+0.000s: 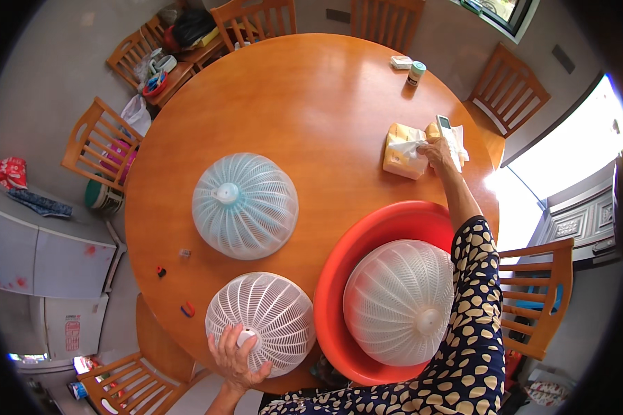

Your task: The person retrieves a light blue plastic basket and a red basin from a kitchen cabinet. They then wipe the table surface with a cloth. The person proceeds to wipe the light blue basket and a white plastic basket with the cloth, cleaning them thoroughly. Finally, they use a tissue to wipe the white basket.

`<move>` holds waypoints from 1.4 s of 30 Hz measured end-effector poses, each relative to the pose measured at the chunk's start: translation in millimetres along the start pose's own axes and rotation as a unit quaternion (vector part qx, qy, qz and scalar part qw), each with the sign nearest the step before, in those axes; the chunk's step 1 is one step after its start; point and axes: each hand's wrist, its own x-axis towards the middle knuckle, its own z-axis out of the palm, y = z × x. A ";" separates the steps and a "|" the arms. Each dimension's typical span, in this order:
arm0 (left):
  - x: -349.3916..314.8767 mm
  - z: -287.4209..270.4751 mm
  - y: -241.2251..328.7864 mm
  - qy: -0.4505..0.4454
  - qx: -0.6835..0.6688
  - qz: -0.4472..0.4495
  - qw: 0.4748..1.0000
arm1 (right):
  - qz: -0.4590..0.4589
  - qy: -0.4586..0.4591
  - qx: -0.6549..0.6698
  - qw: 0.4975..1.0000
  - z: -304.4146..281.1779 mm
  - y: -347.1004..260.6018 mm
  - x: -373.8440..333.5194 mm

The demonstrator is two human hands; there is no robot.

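My left hand (235, 361) lies with spread fingers on a white slatted dome food cover (280, 315), beside its round knob at the table's near edge. Far right, my right hand (437, 152) is closed on a white tissue (410, 148) at the opening of a yellow tissue pack (403, 166). Its fingertips are partly hidden. Next to that hand are a white remote control (448, 135) and another yellow and white pack, partly covered. A pale blue dome cover (256, 214) sits farther in. A frosted white dome cover (394, 304) stands in a red basin (336, 277).
The round wooden table (291, 104) carries a small lidded jar (415, 73) and a white box (401, 63) at the far right. Small red and black bits (161, 272) lie near the left edge. Several wooden chairs (107, 142) surround it. A fridge (48, 249) stands left.
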 end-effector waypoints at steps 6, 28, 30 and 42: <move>0.3 0.9 -0.1 0.005 -0.008 0.003 1.000 | 0.046 0.070 0.161 0.983 1.8 20.3 7.1; 3.1 -27.9 -28.3 -0.084 -0.116 0.064 0.988 | -0.193 -0.147 0.242 0.939 -12.1 -206.0 -333.0; -1.7 -23.8 -38.1 -0.058 -0.087 0.107 0.989 | -0.255 -0.027 0.172 0.951 38.8 -221.1 -393.4; -4.8 -2.8 -51.4 0.009 -0.077 0.159 0.984 | -0.288 -0.024 -0.144 0.946 163.0 -169.5 -512.8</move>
